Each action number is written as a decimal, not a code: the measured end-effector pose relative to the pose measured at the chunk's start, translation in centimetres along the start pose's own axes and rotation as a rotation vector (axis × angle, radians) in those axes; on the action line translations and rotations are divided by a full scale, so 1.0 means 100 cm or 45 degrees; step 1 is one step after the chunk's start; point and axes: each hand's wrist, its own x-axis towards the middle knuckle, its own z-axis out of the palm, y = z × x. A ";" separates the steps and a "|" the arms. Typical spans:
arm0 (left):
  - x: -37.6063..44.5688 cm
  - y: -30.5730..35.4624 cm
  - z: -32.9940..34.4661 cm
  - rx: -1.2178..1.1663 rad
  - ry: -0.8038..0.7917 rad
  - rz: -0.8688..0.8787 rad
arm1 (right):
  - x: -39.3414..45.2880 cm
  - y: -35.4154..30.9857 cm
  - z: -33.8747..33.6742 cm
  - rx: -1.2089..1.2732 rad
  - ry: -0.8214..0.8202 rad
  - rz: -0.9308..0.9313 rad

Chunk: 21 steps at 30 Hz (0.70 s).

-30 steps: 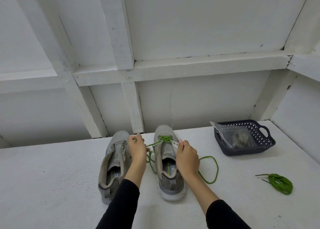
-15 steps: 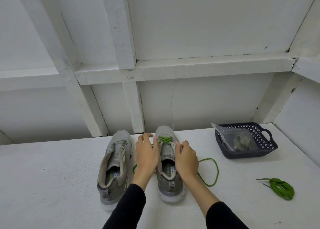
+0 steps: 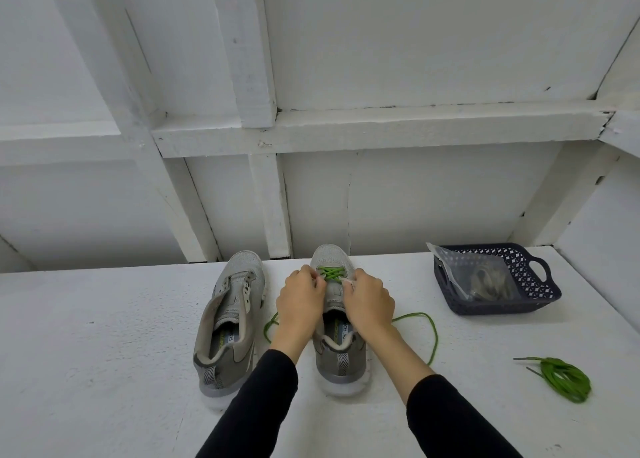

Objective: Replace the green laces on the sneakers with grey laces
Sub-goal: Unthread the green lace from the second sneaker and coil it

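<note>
While the left hand (image 3: 300,300) and right hand (image 3: 367,300) pinch the bright green cord lace (image 3: 330,273) on the grey mesh sneaker (image 3: 337,326), draw each crossing out evenly, steadying the upper.

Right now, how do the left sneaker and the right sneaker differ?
The left sneaker has no lace; its eyelets are bare. The right sneaker still has green lace crossed through its front eyelets, with loose ends trailing on the table. Nothing touches the left sneaker; the left hand and right hand both work at the right sneaker's lacing. Both are grey, upright, toes pointing away.
</note>
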 end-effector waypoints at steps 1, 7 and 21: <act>0.001 0.001 0.001 0.017 -0.010 -0.001 | 0.002 -0.001 -0.001 -0.018 -0.013 -0.004; 0.004 0.003 0.001 0.027 0.005 -0.026 | 0.008 -0.002 -0.005 -0.050 -0.038 -0.011; 0.008 -0.017 -0.008 -0.264 0.016 -0.185 | 0.015 0.016 -0.007 0.180 -0.025 0.119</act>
